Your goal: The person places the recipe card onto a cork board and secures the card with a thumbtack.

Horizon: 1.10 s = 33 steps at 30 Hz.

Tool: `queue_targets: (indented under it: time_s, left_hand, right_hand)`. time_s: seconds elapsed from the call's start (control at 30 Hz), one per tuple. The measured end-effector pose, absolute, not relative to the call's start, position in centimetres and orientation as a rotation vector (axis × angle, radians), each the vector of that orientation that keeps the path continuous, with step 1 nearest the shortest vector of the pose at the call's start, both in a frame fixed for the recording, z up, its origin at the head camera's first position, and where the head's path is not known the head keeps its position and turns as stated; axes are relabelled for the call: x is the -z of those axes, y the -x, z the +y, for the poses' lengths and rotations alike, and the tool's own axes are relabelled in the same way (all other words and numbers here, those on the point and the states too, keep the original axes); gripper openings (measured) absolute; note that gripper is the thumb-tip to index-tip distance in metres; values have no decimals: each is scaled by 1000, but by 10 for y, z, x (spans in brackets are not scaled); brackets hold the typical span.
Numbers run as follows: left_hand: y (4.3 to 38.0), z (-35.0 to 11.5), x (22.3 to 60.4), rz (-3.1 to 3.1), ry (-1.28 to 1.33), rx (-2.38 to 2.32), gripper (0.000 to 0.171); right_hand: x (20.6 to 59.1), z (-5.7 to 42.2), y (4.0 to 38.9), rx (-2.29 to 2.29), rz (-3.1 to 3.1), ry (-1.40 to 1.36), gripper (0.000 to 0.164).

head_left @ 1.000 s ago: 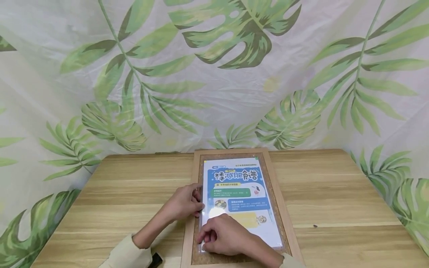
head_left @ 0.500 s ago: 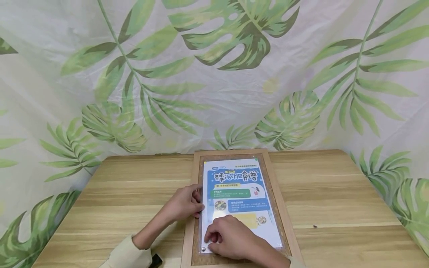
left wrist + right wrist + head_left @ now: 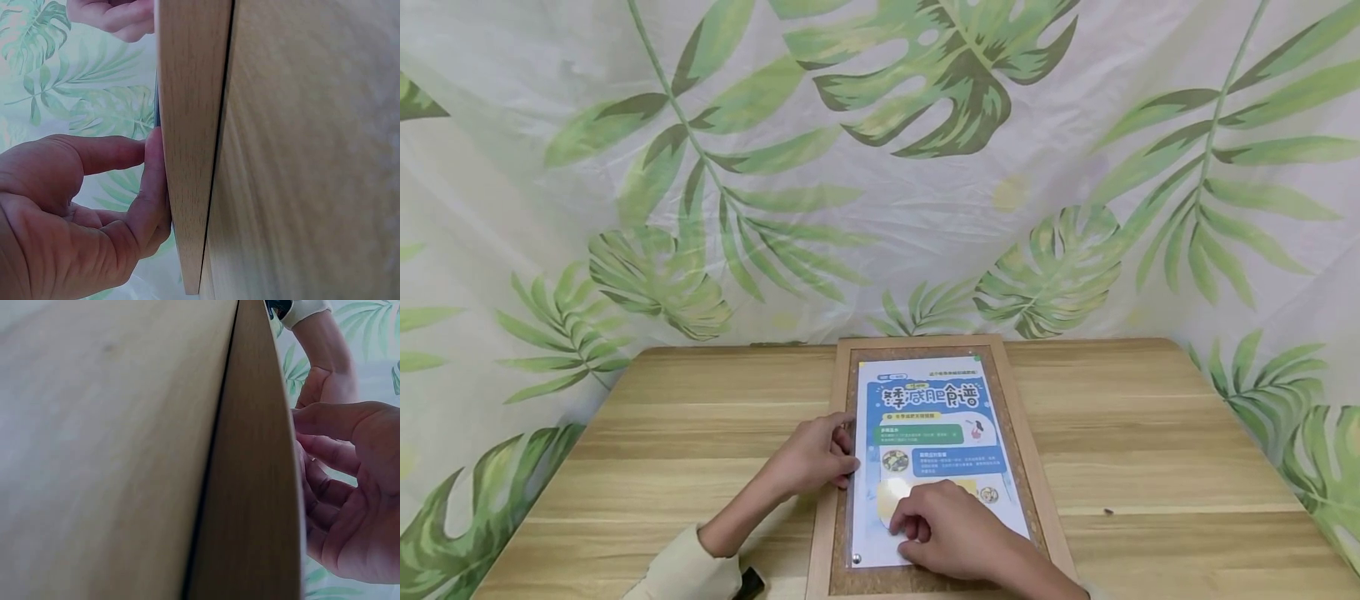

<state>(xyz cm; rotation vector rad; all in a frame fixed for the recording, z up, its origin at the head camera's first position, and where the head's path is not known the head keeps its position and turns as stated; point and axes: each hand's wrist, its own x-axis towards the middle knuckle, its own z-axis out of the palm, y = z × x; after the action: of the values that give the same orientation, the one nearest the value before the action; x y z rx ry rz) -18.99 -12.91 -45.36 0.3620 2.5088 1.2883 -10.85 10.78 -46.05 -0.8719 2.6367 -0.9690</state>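
A poster [image 3: 917,437] in a clear sleeve lies on a wood-framed corkboard [image 3: 1041,500]. My left hand [image 3: 808,454] is at the poster's left edge and appears to pinch it. In the left wrist view, thumb and forefinger of this hand [image 3: 94,206] meet beside the frame. My right hand [image 3: 951,529] is over the poster's lower part, fingers loosely bent, with a gap between thumb and forefinger and nothing seen between them. A silver round-headed tack [image 3: 856,559] sits at the poster's lower left corner. Whether the right fingertips touch the poster cannot be told.
The board lies on a wood-grain table [image 3: 700,417]. A black object [image 3: 750,583] shows partly beside the left sleeve. To the right is a small dark mark [image 3: 1108,512] on the table. A leaf-patterned cloth [image 3: 880,167] hangs behind.
My right hand has moved right from the poster's lower left corner, uncovering the silver tack. The left hand has stayed at the left edge.
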Motion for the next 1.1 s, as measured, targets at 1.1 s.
queue_targets:
  time_s: [1.1]
  left_hand:
    - [185, -130, 450, 2492, -347, -1281, 71]
  right_hand:
    - [462, 198, 97, 1079, 2578, 674, 14]
